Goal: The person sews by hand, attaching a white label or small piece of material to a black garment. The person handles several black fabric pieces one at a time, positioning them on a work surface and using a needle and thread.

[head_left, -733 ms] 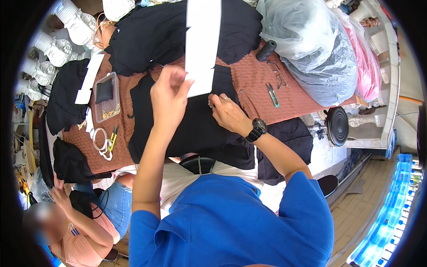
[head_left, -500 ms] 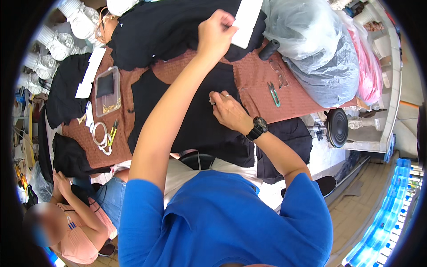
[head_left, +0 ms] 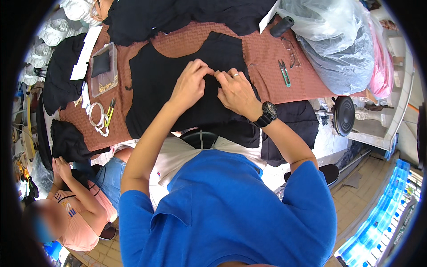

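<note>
A black garment (head_left: pixel 153 93) with a curved neckline lies spread before me on the brown cloth of the table. Above its middle, my left hand (head_left: pixel 190 84) and my right hand (head_left: pixel 237 92) meet at the fingertips. Thumb and forefinger of each are pinched together, and whatever sits between them is too small or hidden to name. The right hand wears a ring and a black wristwatch (head_left: pixel 265 114).
Green-handled thread snips (head_left: pixel 284 73), glasses (head_left: pixel 292 59) and a black thread spool (head_left: pixel 282 27) lie right, beside a bulging plastic bag (head_left: pixel 331 49). Left are a clear box (head_left: pixel 111 83), yellow snips (head_left: pixel 110 112) and a white tape roll (head_left: pixel 94 115). A co-worker (head_left: pixel 80 213) sits lower left.
My left hand has come back from the white strip at the far side to meet my right hand. The right hand has moved slightly up and right in the picture, and the view has shifted.
</note>
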`<state>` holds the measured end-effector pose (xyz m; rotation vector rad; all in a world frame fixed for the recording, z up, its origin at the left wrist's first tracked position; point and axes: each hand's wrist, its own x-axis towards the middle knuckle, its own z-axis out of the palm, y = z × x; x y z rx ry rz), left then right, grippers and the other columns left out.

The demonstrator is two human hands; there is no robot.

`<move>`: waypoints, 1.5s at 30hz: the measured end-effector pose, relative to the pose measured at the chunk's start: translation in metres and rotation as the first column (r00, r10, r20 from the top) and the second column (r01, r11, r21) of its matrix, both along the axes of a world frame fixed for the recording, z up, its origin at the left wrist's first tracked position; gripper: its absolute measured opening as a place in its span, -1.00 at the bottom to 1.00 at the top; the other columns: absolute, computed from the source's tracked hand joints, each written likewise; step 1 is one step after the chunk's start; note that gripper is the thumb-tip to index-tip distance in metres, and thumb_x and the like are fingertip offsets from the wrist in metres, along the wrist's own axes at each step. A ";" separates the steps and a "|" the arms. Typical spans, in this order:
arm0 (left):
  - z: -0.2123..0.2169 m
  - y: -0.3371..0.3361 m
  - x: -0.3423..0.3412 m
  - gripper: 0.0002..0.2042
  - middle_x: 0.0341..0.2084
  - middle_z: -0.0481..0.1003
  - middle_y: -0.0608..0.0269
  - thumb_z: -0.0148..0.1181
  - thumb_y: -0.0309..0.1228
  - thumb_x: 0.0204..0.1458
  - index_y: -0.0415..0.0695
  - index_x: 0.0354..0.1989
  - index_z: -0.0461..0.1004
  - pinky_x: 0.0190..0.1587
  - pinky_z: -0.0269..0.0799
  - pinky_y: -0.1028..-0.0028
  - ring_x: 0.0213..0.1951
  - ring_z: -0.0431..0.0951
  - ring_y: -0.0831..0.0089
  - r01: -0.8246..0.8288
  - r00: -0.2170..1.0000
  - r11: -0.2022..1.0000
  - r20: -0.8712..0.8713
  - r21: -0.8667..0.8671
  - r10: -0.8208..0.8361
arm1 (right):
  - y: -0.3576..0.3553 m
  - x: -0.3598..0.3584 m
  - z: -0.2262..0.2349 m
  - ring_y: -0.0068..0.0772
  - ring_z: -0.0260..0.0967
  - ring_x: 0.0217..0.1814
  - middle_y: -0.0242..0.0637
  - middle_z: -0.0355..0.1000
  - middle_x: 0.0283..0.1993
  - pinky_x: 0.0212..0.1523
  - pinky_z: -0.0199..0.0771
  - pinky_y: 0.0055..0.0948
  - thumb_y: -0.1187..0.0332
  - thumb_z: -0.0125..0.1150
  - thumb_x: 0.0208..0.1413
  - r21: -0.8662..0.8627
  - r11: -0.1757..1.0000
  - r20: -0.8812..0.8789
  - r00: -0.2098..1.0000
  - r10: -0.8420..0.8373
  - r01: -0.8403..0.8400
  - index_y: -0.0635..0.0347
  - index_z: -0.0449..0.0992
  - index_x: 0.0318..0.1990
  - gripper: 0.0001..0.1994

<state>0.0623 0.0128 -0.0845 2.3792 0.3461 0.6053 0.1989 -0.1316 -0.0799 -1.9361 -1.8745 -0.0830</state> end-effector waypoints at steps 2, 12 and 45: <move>-0.011 -0.008 0.000 -0.69 -0.20 0.39 0.17 0.06 -0.77 -0.09 -0.23 -0.17 0.54 -0.02 0.43 0.27 -0.07 0.46 0.18 -0.033 0.999 0.999 0.025 0.000 0.033 | 0.001 -0.001 -0.001 -0.16 0.36 -0.08 -0.22 0.50 -0.12 -0.07 0.35 -0.26 0.45 0.22 -0.05 0.017 1.000 0.026 1.000 -0.010 0.009 0.22 0.41 0.01 -0.60; -0.035 -0.010 0.004 -0.77 -0.21 0.38 0.18 0.17 -0.67 -0.07 -0.26 -0.20 0.56 -0.05 0.39 0.27 -0.14 0.42 0.19 -0.055 0.998 0.972 0.012 0.227 0.054 | -0.002 -0.012 0.001 -0.09 0.35 0.01 -0.12 0.49 0.00 0.06 0.33 -0.21 0.34 0.26 -0.04 -0.041 0.999 0.037 0.999 -0.029 0.030 0.26 0.39 0.07 -0.53; -0.032 -0.032 -0.003 -0.56 0.19 0.46 0.19 0.28 -0.21 0.11 -0.24 0.09 0.53 0.06 0.36 0.26 0.07 0.41 0.18 0.017 0.999 0.958 0.036 0.287 -0.028 | -0.098 0.151 -0.062 0.18 0.35 -0.03 0.12 0.38 -0.06 0.01 0.37 0.04 0.40 0.24 0.14 0.059 0.660 0.080 0.656 -0.751 0.749 0.33 0.46 -0.15 -0.80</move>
